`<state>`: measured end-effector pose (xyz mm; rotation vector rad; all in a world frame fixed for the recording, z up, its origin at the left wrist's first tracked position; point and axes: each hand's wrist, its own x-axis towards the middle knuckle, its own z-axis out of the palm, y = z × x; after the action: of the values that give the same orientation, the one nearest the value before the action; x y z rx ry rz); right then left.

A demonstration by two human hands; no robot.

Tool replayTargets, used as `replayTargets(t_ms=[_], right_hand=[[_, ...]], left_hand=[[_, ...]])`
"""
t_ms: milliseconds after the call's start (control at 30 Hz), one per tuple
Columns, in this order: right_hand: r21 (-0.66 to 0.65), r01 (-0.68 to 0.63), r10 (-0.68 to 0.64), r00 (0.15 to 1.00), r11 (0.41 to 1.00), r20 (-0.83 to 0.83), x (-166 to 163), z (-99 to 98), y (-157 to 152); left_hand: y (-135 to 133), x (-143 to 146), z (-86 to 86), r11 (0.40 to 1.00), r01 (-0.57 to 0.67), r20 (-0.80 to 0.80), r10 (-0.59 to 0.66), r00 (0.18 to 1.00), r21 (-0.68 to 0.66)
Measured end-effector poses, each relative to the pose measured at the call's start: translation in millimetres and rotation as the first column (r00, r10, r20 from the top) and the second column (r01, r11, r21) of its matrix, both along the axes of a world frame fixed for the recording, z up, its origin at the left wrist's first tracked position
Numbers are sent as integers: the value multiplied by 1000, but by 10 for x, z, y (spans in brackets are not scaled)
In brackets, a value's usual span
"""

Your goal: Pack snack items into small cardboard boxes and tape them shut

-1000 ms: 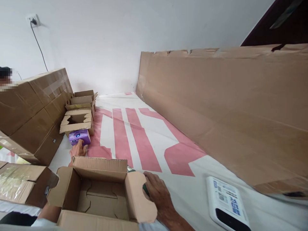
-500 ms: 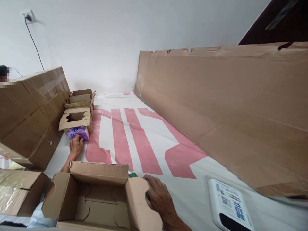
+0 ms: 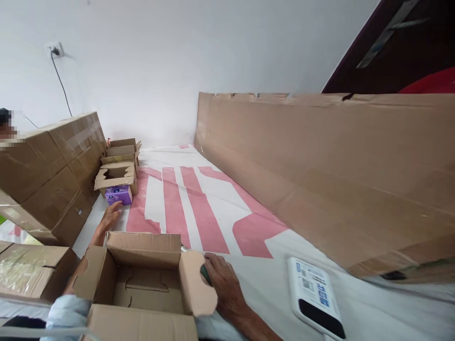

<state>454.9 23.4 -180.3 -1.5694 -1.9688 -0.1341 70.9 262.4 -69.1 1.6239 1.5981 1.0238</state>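
Note:
An open cardboard box with its flaps spread stands right in front of me; its inside shows only the folded bottom panels. My left hand reaches past it, fingers stretched out at the lower front edge of a purple tissue pack; whether they touch it I cannot tell. That pack stands against a smaller open box. Beside the near box's right flap, my right hand is closed around a dark green object, mostly hidden by the hand and flap.
A white device with a label lies on the right. Tall cardboard leans along the right side, and large taped boxes stand on the left. Another taped carton is at lower left. A white and pink sheet covers the surface.
My left hand has slipped down from the face of the purple tissue pack to its lower edge, its fingers straightening. The camera has shifted, and my right hand stays beside the flap.

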Motion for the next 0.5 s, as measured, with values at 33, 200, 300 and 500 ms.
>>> replayTargets(t_ms=[33, 200, 300, 500], right_hand=[[-7, -5, 5, 1000, 1000, -3, -2, 9, 3], [-46, 9, -8, 1000, 999, 23, -31, 53, 25], [-72, 24, -21, 999, 997, 47, -61, 97, 38], [-95, 41, -34, 996, 995, 77, -130, 174, 51]], left_hand=[[-112, -38, 55, 1000, 4, 46, -4, 999, -4], [-820, -231, 380, 1000, 27, 297, -26, 955, 2], [-1289, -288, 610, 999, 34, 388, -47, 921, 40], [-2179, -128, 1276, 985, 29, 26, -34, 999, 167]])
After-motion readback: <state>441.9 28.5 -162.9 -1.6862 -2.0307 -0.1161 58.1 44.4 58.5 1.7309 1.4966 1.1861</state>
